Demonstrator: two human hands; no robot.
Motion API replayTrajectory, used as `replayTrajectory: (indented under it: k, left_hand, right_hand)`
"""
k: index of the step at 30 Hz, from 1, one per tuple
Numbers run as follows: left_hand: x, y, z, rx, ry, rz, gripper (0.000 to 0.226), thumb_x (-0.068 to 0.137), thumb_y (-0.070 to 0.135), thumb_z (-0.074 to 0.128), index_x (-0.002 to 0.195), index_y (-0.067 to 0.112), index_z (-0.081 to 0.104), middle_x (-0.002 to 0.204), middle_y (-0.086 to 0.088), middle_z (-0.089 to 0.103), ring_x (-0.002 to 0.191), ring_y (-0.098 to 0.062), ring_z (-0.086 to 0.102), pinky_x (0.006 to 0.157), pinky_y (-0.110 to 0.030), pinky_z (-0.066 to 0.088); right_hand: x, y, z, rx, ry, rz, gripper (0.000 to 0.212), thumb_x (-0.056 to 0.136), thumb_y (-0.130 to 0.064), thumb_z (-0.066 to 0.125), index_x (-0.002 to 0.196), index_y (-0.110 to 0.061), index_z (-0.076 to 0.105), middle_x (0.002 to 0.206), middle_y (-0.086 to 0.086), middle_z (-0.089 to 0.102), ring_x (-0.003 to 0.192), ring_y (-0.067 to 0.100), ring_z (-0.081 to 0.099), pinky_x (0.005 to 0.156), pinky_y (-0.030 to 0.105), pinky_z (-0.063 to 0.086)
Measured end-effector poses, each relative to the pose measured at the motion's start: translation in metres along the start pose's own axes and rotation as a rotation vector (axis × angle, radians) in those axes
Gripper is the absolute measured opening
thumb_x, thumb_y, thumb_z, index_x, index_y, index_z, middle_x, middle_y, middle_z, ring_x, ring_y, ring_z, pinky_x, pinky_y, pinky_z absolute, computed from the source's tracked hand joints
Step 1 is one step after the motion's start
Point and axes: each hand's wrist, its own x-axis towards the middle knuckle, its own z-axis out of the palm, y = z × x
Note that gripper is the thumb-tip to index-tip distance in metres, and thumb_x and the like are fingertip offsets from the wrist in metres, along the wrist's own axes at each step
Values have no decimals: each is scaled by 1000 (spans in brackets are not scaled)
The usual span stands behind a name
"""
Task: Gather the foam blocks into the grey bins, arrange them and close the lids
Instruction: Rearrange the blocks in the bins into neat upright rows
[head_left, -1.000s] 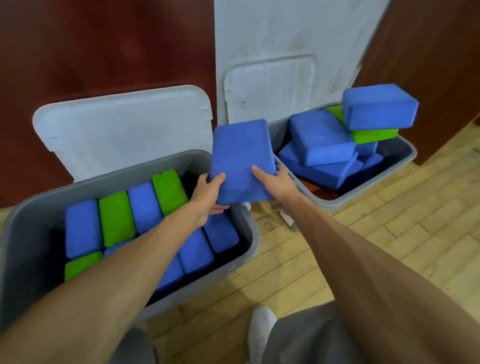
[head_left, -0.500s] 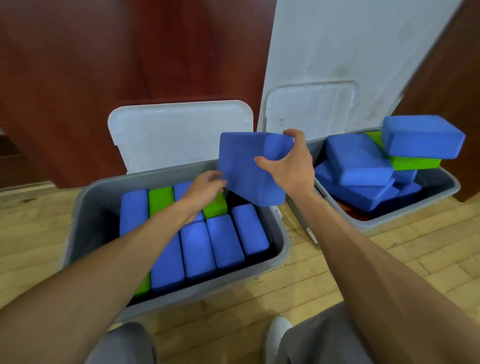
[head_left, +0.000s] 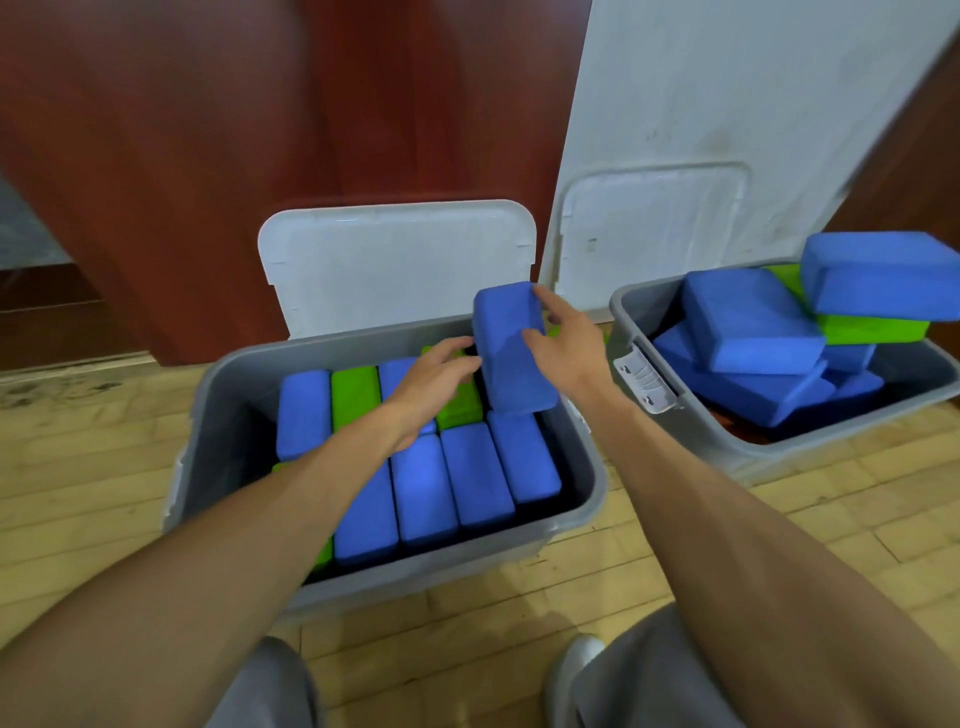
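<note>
The right hand (head_left: 563, 340) is gripping a blue foam block (head_left: 511, 358), thumb on its near face and fingers curling over the top end, holding it tilted on end over the far right corner of the nearer grey bin (head_left: 218, 395). The left hand (head_left: 434, 382) is reaching in with fingers nearly straight, the tips touching the block's left side and grasping nothing. Below them, blue blocks (head_left: 470, 473) and green blocks (head_left: 355, 392) are lying side by side in rows in that bin, and its white lid (head_left: 395, 260) is standing open behind it against a reddish-brown panel (head_left: 182, 130). To the right, a second grey bin (head_left: 623, 312) is sitting on the wooden floor (head_left: 779, 525), holding a loose pile of blocks (head_left: 748, 322) leaning at odd angles, with its own lid (head_left: 649, 228) leaning on the white wall (head_left: 727, 78).
</note>
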Motion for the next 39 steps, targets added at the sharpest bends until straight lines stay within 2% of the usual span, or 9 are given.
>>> replayTrajectory:
  k: [4,7,11,15,19,25,31,35,39]
  left_hand:
    - [5,0,16,-99,50,6,25,95,32,57,118,26,48,115,2,61,97,-13,62,86,-29,49]
    - [14,0,18,-100,135,101,36,89,32,65,119,26,45,108,10,58,102,-11,61,87,-31,52]
    - [26,4,12,-85,203,132,41,91,26,64,126,22,44,102,10,57,100,-12,60,87,-31,52]
    - [32,-3,16,-87,196,118,43,92,29,61,131,27,41,108,9,57,102,-9,58,87,-27,48]
    - [40,-9,25,-207,192,82,41,94,32,57,130,37,37,124,3,59,108,-10,61,84,-31,54]
    - [54,2,24,-183,196,42,41,92,47,56,129,35,46,114,2,63,96,-15,66,67,-31,59]
    - [65,-7,25,-102,233,-28,42,95,45,52,134,32,44,123,3,61,98,-18,65,68,-35,60]
    - [77,-11,30,-84,194,-70,47,94,44,55,137,30,42,128,4,57,105,-24,63,63,-28,56]
    - [84,-35,45,33,149,-135,54,89,38,64,137,26,41,126,2,57,106,-22,63,75,-29,55]
  right_hand:
    - [-1,5,9,101,-102,108,64,93,-15,50,151,-23,24,127,7,58,98,24,57,83,35,47]
    - [9,4,11,115,-24,105,51,91,-30,62,132,-11,37,122,11,61,106,25,60,80,32,46]
    - [23,2,15,65,40,46,43,89,-47,61,117,-16,58,112,1,66,96,12,60,74,25,44]
    - [29,9,18,95,23,41,39,95,-44,53,117,-14,66,107,0,69,98,14,62,81,27,49]
    - [36,17,23,244,-139,101,28,99,-30,44,119,-23,62,98,-11,63,99,14,60,82,26,50]
    - [54,24,14,104,-185,74,43,100,-47,35,127,-20,57,112,-1,60,104,23,59,88,45,53]
    - [64,30,30,32,-208,145,53,96,-55,40,125,-12,52,121,12,60,107,34,58,83,53,54]
    - [75,39,35,94,-259,265,50,99,-50,38,126,-10,53,113,13,58,98,37,60,67,54,58]
    - [74,69,41,-273,-383,251,46,102,-41,34,124,-7,55,117,19,60,106,37,60,85,45,53]
